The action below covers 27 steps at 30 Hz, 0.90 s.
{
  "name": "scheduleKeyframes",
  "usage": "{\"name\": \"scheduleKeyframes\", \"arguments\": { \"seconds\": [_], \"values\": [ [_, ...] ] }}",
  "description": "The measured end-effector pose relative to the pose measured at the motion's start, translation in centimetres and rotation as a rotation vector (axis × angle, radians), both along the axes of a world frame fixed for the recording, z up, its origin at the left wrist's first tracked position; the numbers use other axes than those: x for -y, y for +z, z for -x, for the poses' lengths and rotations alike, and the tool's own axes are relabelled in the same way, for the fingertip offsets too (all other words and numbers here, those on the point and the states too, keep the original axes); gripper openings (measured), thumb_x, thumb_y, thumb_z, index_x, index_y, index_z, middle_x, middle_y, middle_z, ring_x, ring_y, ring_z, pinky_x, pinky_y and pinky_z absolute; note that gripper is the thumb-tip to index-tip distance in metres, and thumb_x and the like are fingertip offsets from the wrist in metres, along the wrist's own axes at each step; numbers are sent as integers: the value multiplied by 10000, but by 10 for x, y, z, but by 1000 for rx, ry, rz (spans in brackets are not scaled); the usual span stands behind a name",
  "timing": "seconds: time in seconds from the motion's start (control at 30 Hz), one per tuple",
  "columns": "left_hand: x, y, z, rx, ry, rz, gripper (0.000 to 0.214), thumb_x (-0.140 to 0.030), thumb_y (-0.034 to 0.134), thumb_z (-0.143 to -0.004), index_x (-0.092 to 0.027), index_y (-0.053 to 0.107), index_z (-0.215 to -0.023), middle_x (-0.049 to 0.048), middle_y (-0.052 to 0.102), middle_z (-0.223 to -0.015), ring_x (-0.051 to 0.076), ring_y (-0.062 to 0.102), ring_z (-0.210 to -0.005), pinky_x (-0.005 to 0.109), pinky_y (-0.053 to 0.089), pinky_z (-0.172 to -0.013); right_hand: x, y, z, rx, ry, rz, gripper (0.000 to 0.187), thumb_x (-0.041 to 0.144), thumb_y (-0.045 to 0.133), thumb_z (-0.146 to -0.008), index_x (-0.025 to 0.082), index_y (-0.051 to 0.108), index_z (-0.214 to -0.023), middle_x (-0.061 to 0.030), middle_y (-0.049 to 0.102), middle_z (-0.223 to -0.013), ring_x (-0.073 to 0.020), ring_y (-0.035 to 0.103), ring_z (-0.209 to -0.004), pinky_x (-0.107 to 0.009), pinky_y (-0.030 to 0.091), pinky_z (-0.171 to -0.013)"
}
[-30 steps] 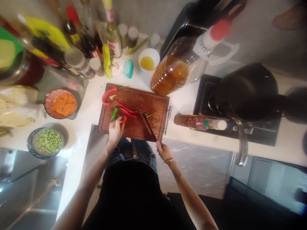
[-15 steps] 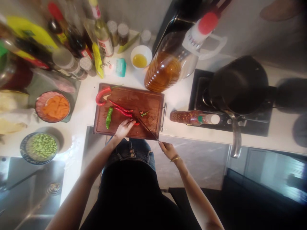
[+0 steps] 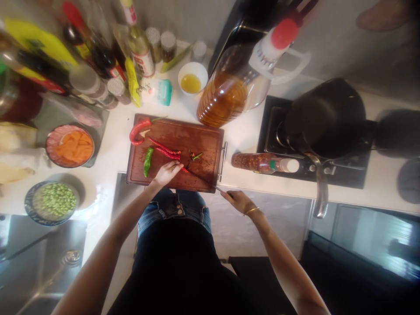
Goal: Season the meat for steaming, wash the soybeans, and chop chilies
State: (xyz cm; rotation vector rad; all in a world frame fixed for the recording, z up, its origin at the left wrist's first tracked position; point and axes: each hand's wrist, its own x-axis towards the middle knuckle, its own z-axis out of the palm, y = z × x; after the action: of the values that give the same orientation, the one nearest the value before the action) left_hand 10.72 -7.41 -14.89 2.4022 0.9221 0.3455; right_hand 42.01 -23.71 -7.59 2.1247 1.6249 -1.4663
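My left hand [image 3: 168,173] is closed at the front of the wooden cutting board [image 3: 177,124], its fingertips pinching a red chili pepper [image 3: 184,169] that mostly hides beneath them. In my right hand [image 3: 239,201] is the handle of a knife [image 3: 206,181]. The dark blade slants over the board's front right part, its tip close to my left fingertips. Thin red chilies [image 3: 167,152] lie just behind my left hand. A curved larger red pepper [image 3: 139,131] is at the board's back left, a green pepper [image 3: 148,162] at its left. Green stem scraps [image 3: 196,155] lie right of centre.
A big oil jug [image 3: 226,92] and a small bowl of yellow liquid [image 3: 192,78] stand behind the board. Right are a chili-flake bottle [image 3: 252,162] and a pan [image 3: 324,118] on the stove. Bowls of sliced carrot [image 3: 74,146] and green beans [image 3: 55,199] sit left, above the sink [image 3: 49,262].
My right hand has shifted right with the knife, and the blade now lies at a flatter slant. My left hand has moved slightly left, staying on the board.
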Motion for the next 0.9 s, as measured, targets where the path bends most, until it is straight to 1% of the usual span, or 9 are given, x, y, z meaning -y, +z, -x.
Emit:
{"name": "scheduleKeyframes", "arguments": {
  "seconds": [0.2,0.33,0.4,0.53,0.63,0.73,0.8,0.87,0.9],
  "values": [
    [3,-7,3,4,25,-9,303,-184,370,-974,-202,655,-1073,73,719,-1096,153,660,-1094,296,550,-943,-8,4,6,157,49,42,529,586,432,-924,205,647,-626,-71,646,-623,-172,559,-561,-275,295,-556],
    [3,-9,1,15,53,-37,287,-199,381,-978,-184,653,-1070,91,721,-1074,167,670,-1065,296,564,-912,-7,-8,15,156,65,51,531,563,429,-940,196,628,-613,-72,638,-616,-172,579,-589,-269,308,-567],
    [6,-7,-1,8,50,-71,278,-187,394,-974,-171,651,-1079,98,723,-1050,172,682,-1022,296,569,-894,-4,-17,22,151,31,49,524,559,424,-938,194,600,-606,-68,626,-602,-171,572,-585,-270,315,-564],
    [17,0,1,-53,39,-165,308,-128,376,-959,-160,646,-1106,91,731,-985,183,687,-944,321,564,-866,7,-33,42,-1,-170,-47,636,679,285,-914,208,477,-532,-51,554,-518,-159,513,-522,-276,343,-540],
    [19,1,10,-88,135,-191,330,-130,359,-959,-159,640,-1128,94,728,-980,196,673,-958,331,552,-857,13,-41,57,-157,-362,-80,695,799,218,-840,224,398,-492,-24,467,-449,-134,441,-454,-269,336,-484],
    [7,3,18,-123,261,-209,341,-172,355,-965,-152,630,-1166,110,716,-1013,209,652,-1000,340,527,-882,15,-44,68,-246,-562,-29,681,846,269,-779,234,366,-498,10,402,-422,-103,366,-394,-252,288,-417],
    [-4,6,19,-161,287,-193,352,-176,355,-958,-149,631,-1175,117,712,-994,217,644,-1002,353,502,-910,15,-43,71,-288,-662,6,668,852,296,-760,237,359,-508,26,379,-417,-89,331,-368,-244,260,-388],
    [-14,14,17,-191,272,-175,363,-153,369,-933,-135,629,-1185,140,704,-1020,240,629,-1038,391,468,-951,15,-41,73,-306,-684,-4,670,855,315,-749,233,367,-504,25,386,-419,-85,333,-369,-238,254,-381],
    [-18,19,14,-196,257,-171,374,-138,388,-912,-131,617,-1209,154,691,-1083,258,607,-1093,422,440,-986,15,-40,73,-308,-674,-22,674,852,323,-750,229,374,-498,19,397,-422,-86,346,-376,-236,257,-383]
  ]
}}
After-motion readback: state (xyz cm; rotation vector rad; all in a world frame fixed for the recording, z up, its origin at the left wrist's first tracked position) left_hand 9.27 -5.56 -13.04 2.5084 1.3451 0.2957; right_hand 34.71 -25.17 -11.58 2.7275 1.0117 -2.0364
